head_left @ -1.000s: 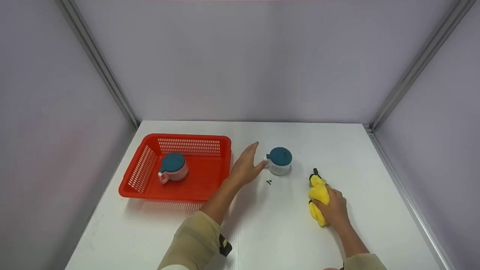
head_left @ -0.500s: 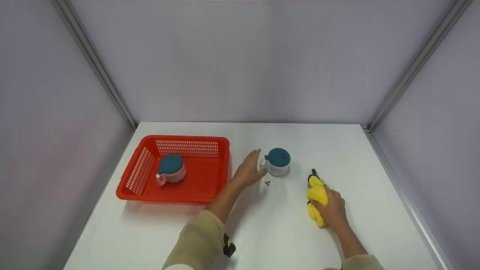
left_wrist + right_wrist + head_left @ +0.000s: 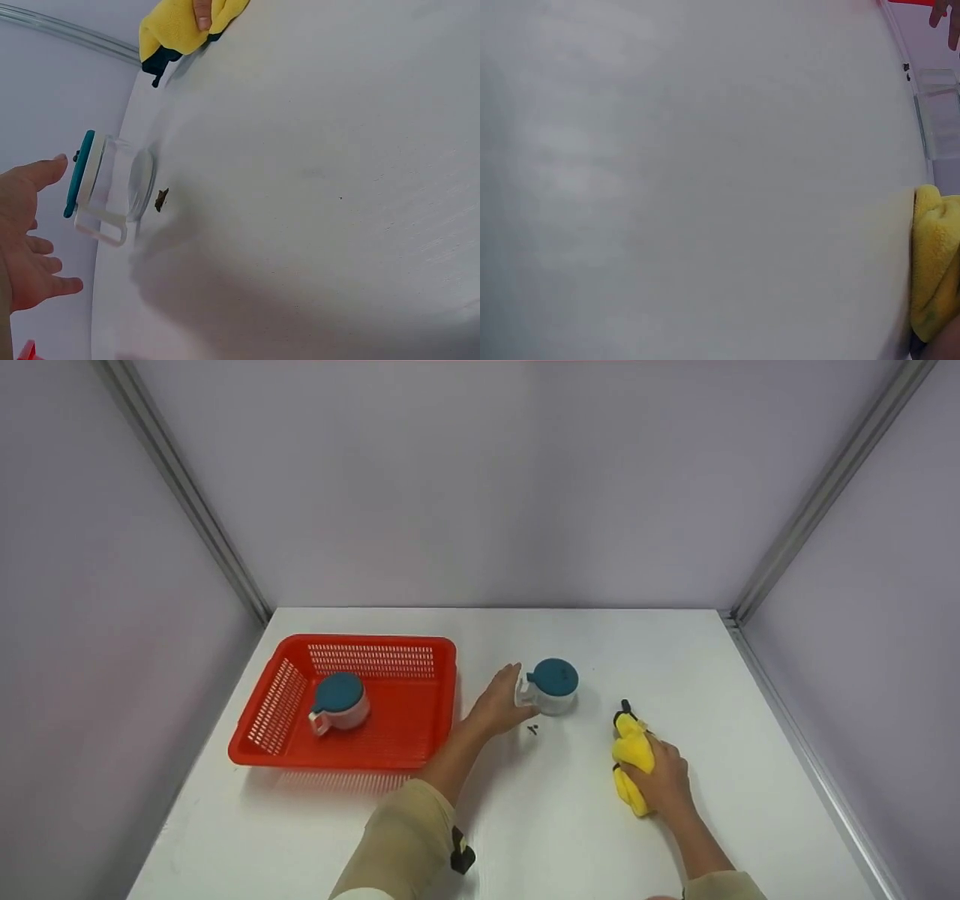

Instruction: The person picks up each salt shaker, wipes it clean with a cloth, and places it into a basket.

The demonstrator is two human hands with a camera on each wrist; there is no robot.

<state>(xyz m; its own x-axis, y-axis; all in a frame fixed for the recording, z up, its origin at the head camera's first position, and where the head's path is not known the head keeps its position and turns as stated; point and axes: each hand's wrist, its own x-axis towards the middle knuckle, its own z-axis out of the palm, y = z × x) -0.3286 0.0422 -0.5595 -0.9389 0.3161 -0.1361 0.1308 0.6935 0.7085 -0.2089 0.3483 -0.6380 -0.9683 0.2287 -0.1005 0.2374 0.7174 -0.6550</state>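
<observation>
A clear jar point(image 3: 555, 702) with a teal lid and a side handle stands upright on the white table. My left hand point(image 3: 501, 706) is just left of it, thumb and fingers spread around the handle side. In the left wrist view, the fingers point(image 3: 45, 264) of that hand are apart and hold nothing. Small dark crumbs point(image 3: 532, 729) lie on the table in front of the jar. To the right, my right hand point(image 3: 666, 780) grips a bunched yellow cloth point(image 3: 633, 751) with dark edging against the tabletop.
A red plastic basket point(image 3: 444, 705) with slotted walls sits on the left of the table point(image 3: 570, 832). Inside it is a second teal-lidded jar point(image 3: 340, 701) with a handle. Pale panels point(image 3: 480, 487) enclose the back and sides.
My left hand has drawn back slightly and moved closer around the jar's handle. The right hand keeps its hold on the cloth. The head view has shifted a little.
</observation>
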